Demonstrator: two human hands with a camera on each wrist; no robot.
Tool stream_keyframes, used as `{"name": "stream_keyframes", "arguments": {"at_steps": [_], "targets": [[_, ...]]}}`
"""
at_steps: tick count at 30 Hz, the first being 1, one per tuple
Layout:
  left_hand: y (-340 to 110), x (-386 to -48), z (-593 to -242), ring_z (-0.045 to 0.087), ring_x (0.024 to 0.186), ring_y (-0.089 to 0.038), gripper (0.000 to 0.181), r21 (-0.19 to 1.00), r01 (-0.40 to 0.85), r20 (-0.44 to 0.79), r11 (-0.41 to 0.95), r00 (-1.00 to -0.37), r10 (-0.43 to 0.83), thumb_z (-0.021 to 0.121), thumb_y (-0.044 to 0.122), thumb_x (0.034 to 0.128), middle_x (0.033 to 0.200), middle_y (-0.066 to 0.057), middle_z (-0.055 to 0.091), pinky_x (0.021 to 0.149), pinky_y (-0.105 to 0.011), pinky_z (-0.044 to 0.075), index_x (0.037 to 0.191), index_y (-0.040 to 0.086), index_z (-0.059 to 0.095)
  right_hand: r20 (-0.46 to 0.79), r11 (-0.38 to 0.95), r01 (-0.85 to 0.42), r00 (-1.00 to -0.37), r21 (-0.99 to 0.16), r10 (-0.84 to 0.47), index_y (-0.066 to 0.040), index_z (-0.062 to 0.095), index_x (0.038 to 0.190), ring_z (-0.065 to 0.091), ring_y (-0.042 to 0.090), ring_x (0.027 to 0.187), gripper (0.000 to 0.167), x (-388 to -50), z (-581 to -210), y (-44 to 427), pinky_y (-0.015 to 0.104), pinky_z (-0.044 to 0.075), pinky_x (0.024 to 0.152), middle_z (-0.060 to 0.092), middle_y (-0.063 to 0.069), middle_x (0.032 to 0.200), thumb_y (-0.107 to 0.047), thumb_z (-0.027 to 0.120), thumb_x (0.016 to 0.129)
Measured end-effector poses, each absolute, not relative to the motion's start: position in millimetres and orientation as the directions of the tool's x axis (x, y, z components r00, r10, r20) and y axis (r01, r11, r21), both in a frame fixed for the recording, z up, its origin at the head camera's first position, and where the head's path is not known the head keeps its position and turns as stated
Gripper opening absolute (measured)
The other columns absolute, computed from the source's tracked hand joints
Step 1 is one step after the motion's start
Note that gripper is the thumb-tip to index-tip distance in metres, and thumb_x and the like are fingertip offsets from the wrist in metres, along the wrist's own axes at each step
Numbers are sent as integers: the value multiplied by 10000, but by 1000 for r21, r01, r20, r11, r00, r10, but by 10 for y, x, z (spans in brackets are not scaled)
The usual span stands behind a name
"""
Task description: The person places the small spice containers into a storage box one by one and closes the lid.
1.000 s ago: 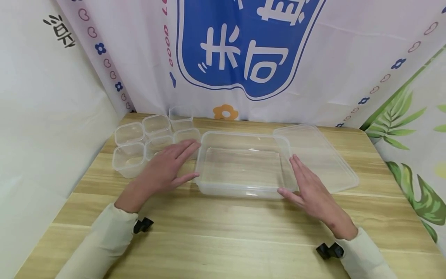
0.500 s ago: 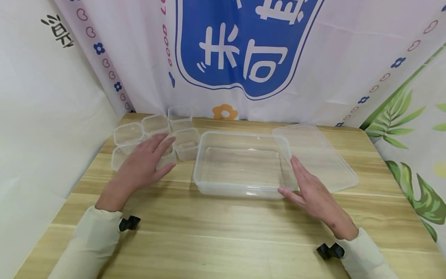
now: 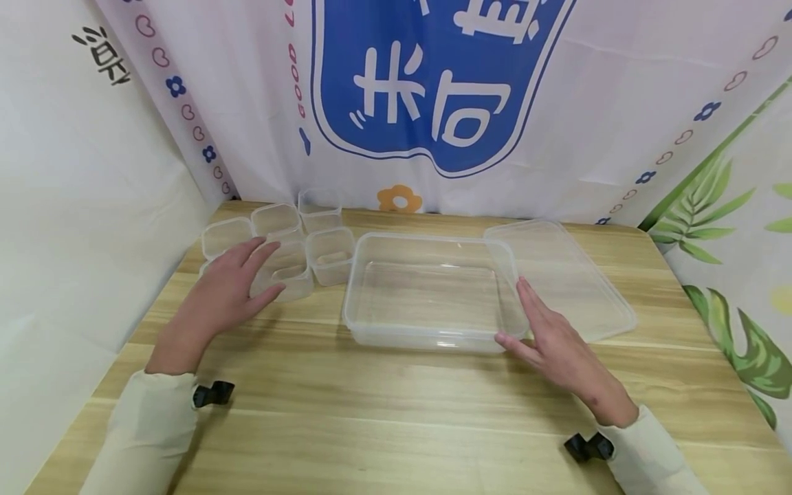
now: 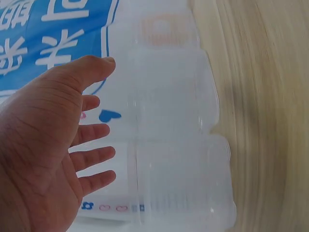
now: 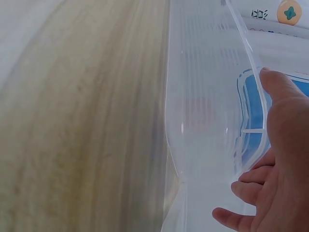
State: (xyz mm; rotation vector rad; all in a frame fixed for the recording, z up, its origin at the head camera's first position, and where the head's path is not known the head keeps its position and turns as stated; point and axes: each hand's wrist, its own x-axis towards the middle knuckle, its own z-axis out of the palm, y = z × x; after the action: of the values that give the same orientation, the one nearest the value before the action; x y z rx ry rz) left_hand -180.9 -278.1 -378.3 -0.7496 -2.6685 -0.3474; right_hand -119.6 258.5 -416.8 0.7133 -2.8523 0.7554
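Observation:
A large clear rectangular container (image 3: 427,338) stands upright at the middle of the table, nothing in it. My right hand (image 3: 559,347) rests against its right end, thumb at the near corner and fingers along the side; in the right wrist view the thumb meets the rim (image 5: 251,53). To the left stand several small clear square cups (image 3: 287,271) in two rows. Over the near-left cup, mostly covering it, is my left hand (image 3: 223,289), fingers spread. The left wrist view shows the thumb and fingers apart, with nothing between them, beside the cups (image 4: 181,92).
A flat clear lid (image 3: 566,275) lies on the wooden table (image 3: 396,419) to the right of the large container, its left edge partly behind that container. A printed curtain (image 3: 594,124) hangs along the back edge, and white sheeting (image 3: 80,227) borders the left side.
My left hand has moved left, from the large container's left end to above the near-left small cup. The right hand has stayed at the container's right end.

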Motion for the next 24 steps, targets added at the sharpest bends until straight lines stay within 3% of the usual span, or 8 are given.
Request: {"name": "stream_keyframes", "arguments": {"at_steps": [10, 18, 24], "targets": [[-2917, -1780, -3779, 497, 1227, -502, 600, 196, 435, 351, 879, -868, 351, 783, 272, 909, 1326, -304, 539, 996, -649, 407, 1367, -41, 554, 198, 759, -455, -889, -466, -412, -30, 44, 1645, 240, 438, 1488, 961, -1200, -4177, 2611, 602, 261, 1162, 76, 183, 1687, -393, 671, 1013], [-3003, -1745, -3813, 470, 1249, -530, 822, 230, 298, 252, 927, -938, 239, 736, 569, 896, 1420, -308, 473, 930, -684, 432, 1415, -33, 529, 179, 759, -443, -894, -477, -410, -52, 32, 1650, 210, 411, 1506, 957, -1195, -4181, 2615, 572, 235, 1184, 62, 166, 1694, -397, 663, 1018], [-3048, -1734, -3856, 467, 1227, -548, 856, 256, 284, 233, 924, -946, 226, 743, 574, 889, 1403, -339, 457, 921, -691, 431, 1427, -47, 505, 144, 757, -428, -899, -494, -414, -70, 4, 1651, 166, 389, 1523, 950, -1186, -4164, 2617, 556, 199, 1200, 21, 141, 1700, -409, 638, 1030]]}}
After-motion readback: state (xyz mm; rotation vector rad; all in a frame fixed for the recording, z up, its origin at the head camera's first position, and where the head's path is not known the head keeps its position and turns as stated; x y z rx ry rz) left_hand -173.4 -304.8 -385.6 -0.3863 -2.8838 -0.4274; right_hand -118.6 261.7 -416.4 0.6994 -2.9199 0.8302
